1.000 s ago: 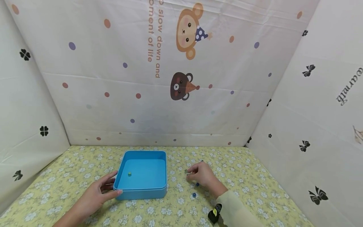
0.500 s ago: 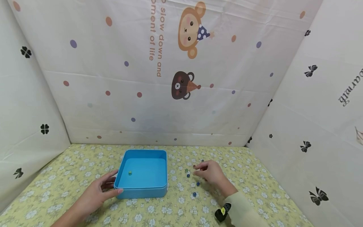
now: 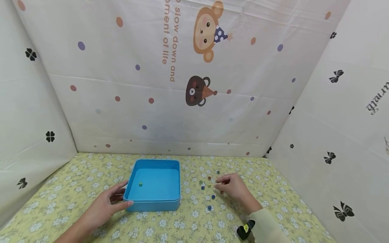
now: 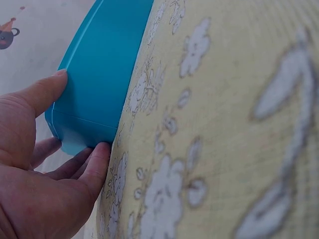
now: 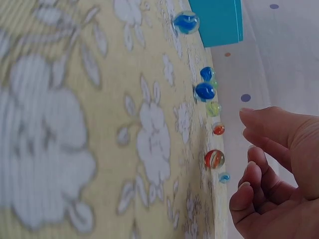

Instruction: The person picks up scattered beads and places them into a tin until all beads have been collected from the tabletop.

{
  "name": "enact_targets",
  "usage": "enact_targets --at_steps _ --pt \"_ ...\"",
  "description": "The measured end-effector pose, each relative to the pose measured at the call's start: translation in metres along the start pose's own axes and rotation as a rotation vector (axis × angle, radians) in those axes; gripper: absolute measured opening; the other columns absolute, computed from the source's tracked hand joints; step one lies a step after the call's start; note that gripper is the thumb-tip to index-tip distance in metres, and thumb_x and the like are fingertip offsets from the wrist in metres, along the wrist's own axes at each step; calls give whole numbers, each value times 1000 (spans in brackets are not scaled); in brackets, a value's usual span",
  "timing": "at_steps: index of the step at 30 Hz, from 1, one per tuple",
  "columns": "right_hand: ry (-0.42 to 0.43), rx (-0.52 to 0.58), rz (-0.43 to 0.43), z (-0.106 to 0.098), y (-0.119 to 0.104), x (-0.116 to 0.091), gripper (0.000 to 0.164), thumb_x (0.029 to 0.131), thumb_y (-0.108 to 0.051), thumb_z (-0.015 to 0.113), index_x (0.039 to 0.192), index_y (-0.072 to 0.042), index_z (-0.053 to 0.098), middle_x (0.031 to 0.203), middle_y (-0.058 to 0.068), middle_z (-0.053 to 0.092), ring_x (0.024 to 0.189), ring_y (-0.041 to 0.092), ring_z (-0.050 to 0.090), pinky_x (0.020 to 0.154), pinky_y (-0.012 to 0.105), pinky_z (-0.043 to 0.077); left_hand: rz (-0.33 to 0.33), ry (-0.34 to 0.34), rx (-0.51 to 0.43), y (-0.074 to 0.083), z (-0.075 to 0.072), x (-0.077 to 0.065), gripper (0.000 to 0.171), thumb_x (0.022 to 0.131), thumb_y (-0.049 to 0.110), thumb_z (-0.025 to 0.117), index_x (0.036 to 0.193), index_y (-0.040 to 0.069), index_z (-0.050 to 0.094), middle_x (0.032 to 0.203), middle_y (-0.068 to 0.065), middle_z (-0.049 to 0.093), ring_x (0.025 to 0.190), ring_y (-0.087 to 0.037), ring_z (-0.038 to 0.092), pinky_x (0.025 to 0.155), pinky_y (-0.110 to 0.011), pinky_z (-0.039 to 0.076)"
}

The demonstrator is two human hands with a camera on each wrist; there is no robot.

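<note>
In the head view, my left hand (image 3: 104, 206) holds the near left corner of an open square blue box (image 3: 152, 206). Its thumb lies on the front wall, and its fingers are round the side, as the left wrist view shows. One green marble (image 3: 140, 184) sits inside the box. To the right, my right hand (image 3: 235, 189) hovers by loose glass marbles, its fingers loosely bent and nothing visible between them. Nearest to its fingertips are a yellow marble (image 3: 209, 186) and a red striped marble (image 5: 214, 159), the latter partly under the hand in the head view.
Several more marbles lie on the flowered cloth (image 3: 182, 229) between box and right hand: blue ones (image 3: 209, 208), a green one (image 3: 201, 182), a reddish one (image 3: 209, 178) and a teal one (image 3: 218, 172). Printed fabric walls (image 3: 152, 118) enclose the back and sides.
My right hand has drawn back to the right, uncovering several marbles, the yellow and reddish ones among them. The left hand stays on the box corner. The head view has shifted slightly.
</note>
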State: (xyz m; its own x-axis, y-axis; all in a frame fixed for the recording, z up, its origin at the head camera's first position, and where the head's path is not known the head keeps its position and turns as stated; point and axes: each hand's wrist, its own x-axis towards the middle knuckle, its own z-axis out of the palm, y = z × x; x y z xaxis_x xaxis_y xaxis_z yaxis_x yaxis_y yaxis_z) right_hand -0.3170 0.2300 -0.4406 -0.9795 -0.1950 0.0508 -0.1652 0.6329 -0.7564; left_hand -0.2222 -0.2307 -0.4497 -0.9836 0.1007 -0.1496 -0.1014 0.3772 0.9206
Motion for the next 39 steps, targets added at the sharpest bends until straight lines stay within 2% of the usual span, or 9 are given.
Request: enact_targets --at_steps 5,10,14,22,39 --pt "2 -20 28 -6 2 -3 21 91 -21 80 108 -9 80 81 5 71 69 21 63 51 27 53 5 0 -3 1 0 0 91 92 31 78 163 8 25 152 -33 43 131 -45 56 97 -38 65" --pt "-3 -22 53 -9 5 -5 20 90 -21 82 105 -9 81 89 3 72 73 18 63 54 27 56 11 -2 -6 0 -1 0 91 93 30 77 163 7 25 152 -34 43 130 -45 56 96 -38 66" --pt "-22 -19 40 -11 10 -6 19 88 -17 83 104 -8 81 95 3 73 75 17 62 54 27 57 12 -7 -13 -1 0 -1 91 93 31 77 163 9 25 153 -33 42 131 -45 56 98 -38 65" --pt "-58 -34 25 -14 18 -8 17 86 -17 85 101 -9 81 96 3 74 77 16 64 58 27 61 10 -7 -4 -1 -1 0 90 94 31 77 164 9 24 154 -34 41 132 -45 55 97 -38 65" --pt "-81 -71 13 -14 15 -12 12 86 -16 84 97 -11 82 99 3 76 78 12 67 61 26 63 13 -7 -2 -4 -1 0 93 92 33 78 164 10 24 153 -32 43 131 -44 56 97 -37 66"
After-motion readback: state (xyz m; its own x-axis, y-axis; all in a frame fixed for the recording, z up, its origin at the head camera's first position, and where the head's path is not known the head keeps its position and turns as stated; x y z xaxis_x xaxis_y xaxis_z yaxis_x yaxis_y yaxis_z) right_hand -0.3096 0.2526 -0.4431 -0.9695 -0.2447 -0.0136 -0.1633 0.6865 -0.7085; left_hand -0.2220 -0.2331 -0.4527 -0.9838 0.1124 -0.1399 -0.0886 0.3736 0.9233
